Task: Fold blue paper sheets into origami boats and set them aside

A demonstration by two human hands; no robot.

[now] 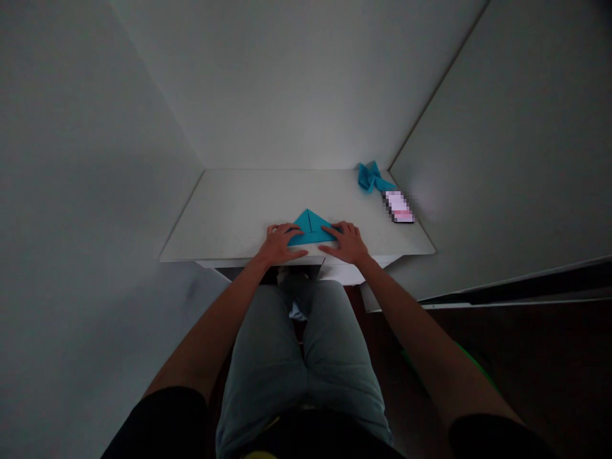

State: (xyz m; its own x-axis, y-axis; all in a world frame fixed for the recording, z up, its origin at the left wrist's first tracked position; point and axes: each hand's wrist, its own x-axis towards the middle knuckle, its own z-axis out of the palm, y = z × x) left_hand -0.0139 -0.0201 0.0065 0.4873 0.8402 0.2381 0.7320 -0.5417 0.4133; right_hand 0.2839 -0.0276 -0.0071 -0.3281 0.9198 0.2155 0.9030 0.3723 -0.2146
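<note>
A piece of blue paper folded into a triangle (310,229) lies on the white table (224,213) near its front edge, its point facing away from me. A crease runs down its middle. My left hand (281,244) presses on its left corner, and my right hand (347,243) rests on its right corner. The fingers of both hands cover the paper's lower ends. Farther back on the right lies a second blue folded paper shape (370,177), out of reach of both hands.
A phone (398,207) with a blurred screen lies near the table's right edge, touching the end of the second blue paper. White walls (287,83) rise behind and on both sides of the table. My grey shorts (306,363) show below its front edge, above a dark floor.
</note>
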